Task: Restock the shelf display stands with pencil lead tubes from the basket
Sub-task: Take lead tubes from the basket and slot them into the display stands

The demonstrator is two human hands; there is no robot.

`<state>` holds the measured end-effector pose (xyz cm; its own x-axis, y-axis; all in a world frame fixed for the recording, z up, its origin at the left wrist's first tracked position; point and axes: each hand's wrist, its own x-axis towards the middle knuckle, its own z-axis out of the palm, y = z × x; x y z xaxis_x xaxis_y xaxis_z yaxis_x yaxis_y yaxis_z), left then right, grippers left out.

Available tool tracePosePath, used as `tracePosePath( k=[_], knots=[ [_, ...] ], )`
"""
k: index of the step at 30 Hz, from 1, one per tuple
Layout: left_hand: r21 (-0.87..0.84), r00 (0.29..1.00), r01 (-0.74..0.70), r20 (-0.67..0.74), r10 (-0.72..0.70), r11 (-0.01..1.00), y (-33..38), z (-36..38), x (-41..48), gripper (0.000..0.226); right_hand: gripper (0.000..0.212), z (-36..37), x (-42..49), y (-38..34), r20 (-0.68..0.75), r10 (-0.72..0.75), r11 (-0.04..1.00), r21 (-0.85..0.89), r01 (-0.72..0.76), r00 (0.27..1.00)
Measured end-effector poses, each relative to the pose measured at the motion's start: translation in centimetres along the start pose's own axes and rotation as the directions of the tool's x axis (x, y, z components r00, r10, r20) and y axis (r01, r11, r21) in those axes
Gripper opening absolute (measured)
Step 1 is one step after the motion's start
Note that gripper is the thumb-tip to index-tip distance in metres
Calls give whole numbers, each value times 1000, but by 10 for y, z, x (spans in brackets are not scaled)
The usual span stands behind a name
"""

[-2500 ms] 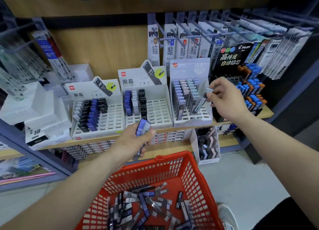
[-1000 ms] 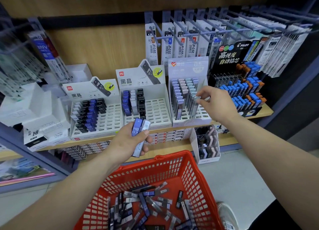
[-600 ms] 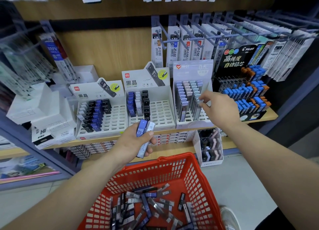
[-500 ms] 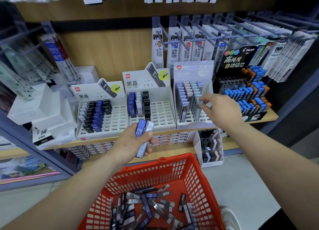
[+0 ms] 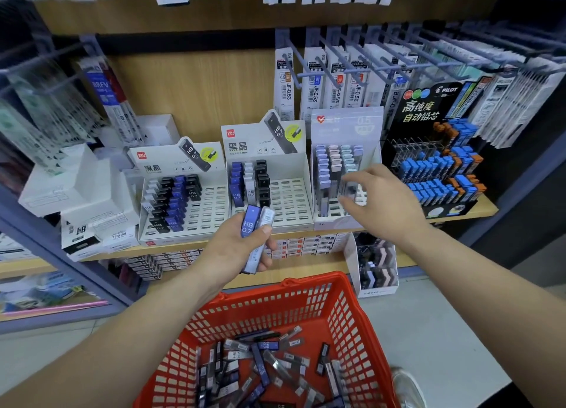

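Left hand grip on glossy flat tubes, red plastic lattice basket below

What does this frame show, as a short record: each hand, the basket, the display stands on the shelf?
left hand: grips two lead tubes, one blue marked HB 0.7, one pale
right hand: fingers spread, blurred, before the pastel stand; nothing seen in its grip
red basket: below both hands, loose tubes inside
left white stand: part filled, right slots bare
middle white stand: part filled, right slots bare
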<state>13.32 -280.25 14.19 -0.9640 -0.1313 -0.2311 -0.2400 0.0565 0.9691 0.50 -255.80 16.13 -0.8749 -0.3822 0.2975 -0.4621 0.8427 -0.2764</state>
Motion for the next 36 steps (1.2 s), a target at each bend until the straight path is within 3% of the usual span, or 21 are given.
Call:
tracePosePath(
  k=[9,17,20,22,23,25,27,30,33,36],
  knots=[
    [20,999,6,54,-7,1000,-2,4,0,15,44,-3,3,3,99,112,988,-117,-100,989],
    [11,998,14,54,-15,1000,1,9,1,17,44,-3,0,19,151,121,992,5,-123,981],
    [17,998,7,56,-8,1000,3,14,1,17,44,-12,-2,11,46,121,993,-14,-120,992],
    [26,999,2,54,-3,1000,4,16,1,18,39,-16,-3,-5,-63,60,994,94,-54,996],
    [33,998,0,56,-2,999,5,17,1,18,34,-16,-4,-17,-50,34,977,214,-22,998],
    [42,998,-4,68,2,999,7,19,-1,19,25,-12,-9,-45,132,-35,868,496,-36,991],
    [54,996,-19,86,14,998,8,20,-4,18,17,-3,-14,-65,274,-118,756,648,-93,954],
    [60,994,-34,102,28,998,8,19,-8,16,7,4,-12,-76,275,-147,723,685,-86,950],
    [56,994,-40,108,34,998,7,13,-11,16,10,7,-8,-78,382,-180,672,720,-171,906],
    [50,992,-46,117,40,998,5,7,-13,19,8,9,-5,-78,395,-194,603,770,-208,898]
  ],
)
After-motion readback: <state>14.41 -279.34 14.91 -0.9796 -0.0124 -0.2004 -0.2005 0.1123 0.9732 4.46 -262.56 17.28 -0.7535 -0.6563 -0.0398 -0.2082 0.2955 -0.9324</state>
